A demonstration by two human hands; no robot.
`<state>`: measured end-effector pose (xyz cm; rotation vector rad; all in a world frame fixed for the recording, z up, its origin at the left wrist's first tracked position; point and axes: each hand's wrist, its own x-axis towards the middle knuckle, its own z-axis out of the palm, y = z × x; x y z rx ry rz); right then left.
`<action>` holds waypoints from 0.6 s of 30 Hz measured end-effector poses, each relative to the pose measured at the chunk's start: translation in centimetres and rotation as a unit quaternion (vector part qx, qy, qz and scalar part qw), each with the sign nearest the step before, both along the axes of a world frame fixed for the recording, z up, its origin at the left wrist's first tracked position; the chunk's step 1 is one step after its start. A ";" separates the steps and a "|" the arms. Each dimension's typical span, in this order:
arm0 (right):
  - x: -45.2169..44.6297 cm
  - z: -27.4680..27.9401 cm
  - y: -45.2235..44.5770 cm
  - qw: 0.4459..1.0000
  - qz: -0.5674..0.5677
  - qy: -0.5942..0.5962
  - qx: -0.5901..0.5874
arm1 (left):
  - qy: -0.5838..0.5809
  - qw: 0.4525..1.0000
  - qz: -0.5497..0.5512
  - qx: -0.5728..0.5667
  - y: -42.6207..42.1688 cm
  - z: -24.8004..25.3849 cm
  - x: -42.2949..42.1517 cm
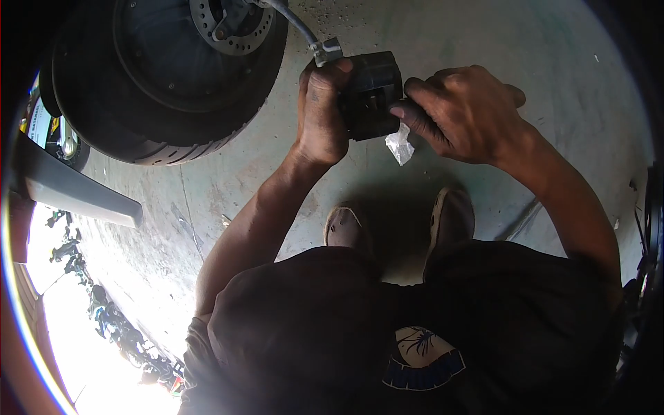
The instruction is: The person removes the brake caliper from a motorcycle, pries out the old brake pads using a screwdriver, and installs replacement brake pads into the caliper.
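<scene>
My left hand (322,114) is wrapped round a black brake caliper (371,86), holding it up off the floor by its left side. A grey hose (296,24) runs from a fitting at the caliper's top left up toward the wheel. At the caliper's right side is my right hand (463,114), fingers curled and thumb tip close to the caliper's opening. What those fingers pinch is hidden. A crumpled whitish, shiny scrap (400,144) shows just below the right thumb; whether it is held or lies on the floor I cannot tell.
A scooter-like wheel with a black tyre (173,149) and a drilled brake disc (232,24) stands at the upper left. A grey stand-like bar (83,190) juts in below it. My two shoes (453,218) are on the concrete floor (553,69). Bright light falls at the lower left.
</scene>
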<state>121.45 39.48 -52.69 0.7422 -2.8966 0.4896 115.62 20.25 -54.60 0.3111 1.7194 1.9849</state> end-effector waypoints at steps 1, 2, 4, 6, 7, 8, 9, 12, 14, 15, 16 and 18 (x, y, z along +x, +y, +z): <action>-0.2 -0.2 0.1 1.000 0.001 -0.001 0.001 | -0.001 1.000 0.001 0.001 0.0 0.1 0.1; -0.4 -0.5 0.3 0.999 0.028 0.013 -0.020 | -0.035 0.999 0.010 0.012 0.1 0.1 0.3; -0.7 -0.8 0.7 0.997 0.056 0.026 -0.039 | -0.070 0.997 0.019 0.024 0.3 0.3 0.5; -0.9 -1.0 1.0 0.992 0.110 0.024 -0.065 | -0.107 0.992 0.033 0.051 0.4 0.5 0.6; -0.6 -0.5 0.4 0.992 0.110 0.023 -0.064 | -0.108 0.992 0.033 0.052 0.1 -0.1 0.1; 0.1 0.5 -0.8 0.981 0.168 0.036 -0.093 | -0.107 0.994 0.013 0.033 -0.5 -1.2 -0.5; 0.9 1.2 -1.5 0.966 0.225 0.049 -0.121 | -0.107 0.994 -0.008 0.013 -1.2 -2.2 -0.9; 2.4 1.2 -1.9 0.957 0.254 -0.085 -0.108 | -0.097 0.995 -0.023 0.002 -1.8 -3.4 -1.1; 2.2 -1.9 -0.8 0.961 0.191 -0.175 -0.100 | -0.098 0.995 -0.026 0.009 -1.8 -2.7 -1.0; 2.1 -3.8 -0.2 0.953 0.128 -0.261 -0.091 | -0.097 0.995 -0.026 0.016 -1.7 -2.2 -0.8; 2.1 -5.2 0.3 0.947 0.078 -0.304 -0.066 | -0.097 0.995 -0.025 0.017 -1.7 -2.0 -0.8; 2.1 -8.8 1.3 0.937 0.030 -0.347 -0.041 | -0.091 0.995 -0.038 0.010 -1.6 -1.6 -0.5</action>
